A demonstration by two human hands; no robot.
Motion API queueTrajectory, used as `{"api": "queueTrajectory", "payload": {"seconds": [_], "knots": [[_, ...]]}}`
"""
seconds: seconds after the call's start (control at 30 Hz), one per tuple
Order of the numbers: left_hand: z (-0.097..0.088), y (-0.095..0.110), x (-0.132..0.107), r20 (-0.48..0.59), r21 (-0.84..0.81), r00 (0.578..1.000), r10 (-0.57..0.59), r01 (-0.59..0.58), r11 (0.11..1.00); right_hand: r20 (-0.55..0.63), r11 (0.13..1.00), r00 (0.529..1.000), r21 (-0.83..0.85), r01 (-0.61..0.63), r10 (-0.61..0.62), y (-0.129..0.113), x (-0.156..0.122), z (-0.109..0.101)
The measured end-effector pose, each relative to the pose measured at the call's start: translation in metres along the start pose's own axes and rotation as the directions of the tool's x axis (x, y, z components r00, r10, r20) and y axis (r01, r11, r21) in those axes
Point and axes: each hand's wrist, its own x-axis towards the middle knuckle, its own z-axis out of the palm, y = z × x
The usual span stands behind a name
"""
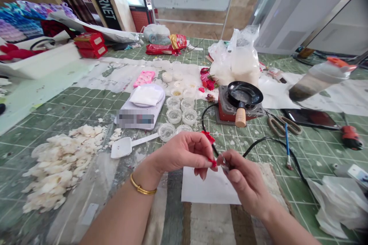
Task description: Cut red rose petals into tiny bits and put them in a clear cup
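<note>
My left hand (184, 153) pinches a small red petal (209, 138) between thumb and fingers, above a white sheet of paper (209, 189). My right hand (244, 180) is closed on a thin metal tool, apparently tweezers (224, 162), whose tip meets the petal at my left fingertips. A gold bangle (140, 187) sits on my left wrist. Both hands hover low over the green cutting mat (71, 111) near the front edge.
A pile of white wax flakes (60, 160) lies left, with a white scoop (126, 146), a scale (142, 111) and several small clear cups (181, 111). A small black pan (244, 93) rests on a red heater, its black cord running toward my hands. Scissors (280, 124), a phone (309, 118) and plastic bags (241, 57) lie right.
</note>
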Motion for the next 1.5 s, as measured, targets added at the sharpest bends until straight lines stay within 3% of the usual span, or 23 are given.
{"api": "queueTrajectory", "payload": {"seconds": [0.07, 0.23, 0.37, 0.77, 0.97, 1.5], "knots": [[-0.0002, 0.0003, -0.0014, 0.014, -0.016, 1.0, 0.005, -0.004, 1.0, 0.035, 0.998, 0.999, -0.061, 0.006, -0.004, -0.0007, -0.0002, -0.0007], [0.0001, -0.0023, -0.0018, 0.04, -0.049, 0.999, 0.019, -0.017, 0.999, -0.032, 0.992, 0.998, -0.118, 0.052, -0.056, -0.0036, 0.0009, 0.001], [0.0014, -0.0027, -0.0007, 0.025, -0.08, 1.0, 0.019, -0.017, 0.997, -0.021, 0.98, 0.998, -0.188, 0.058, -0.063, -0.0049, 0.0027, 0.003], [-0.0035, -0.0034, -0.0028, 0.149, -0.105, 0.989, -0.013, 0.029, 0.994, -0.048, 0.985, 0.999, -0.173, 0.016, -0.024, -0.0065, 0.0024, 0.0032], [-0.0025, -0.0022, -0.0013, 0.059, -0.08, 0.997, -0.04, 0.045, 0.996, -0.014, 0.989, 1.0, -0.15, 0.012, -0.014, -0.0079, 0.0026, 0.0041], [-0.002, -0.0007, -0.0003, 0.066, -0.066, 0.991, -0.115, 0.119, 0.991, -0.003, 0.983, 0.998, -0.173, 0.054, -0.056, -0.0083, 0.0037, 0.0043]]}}
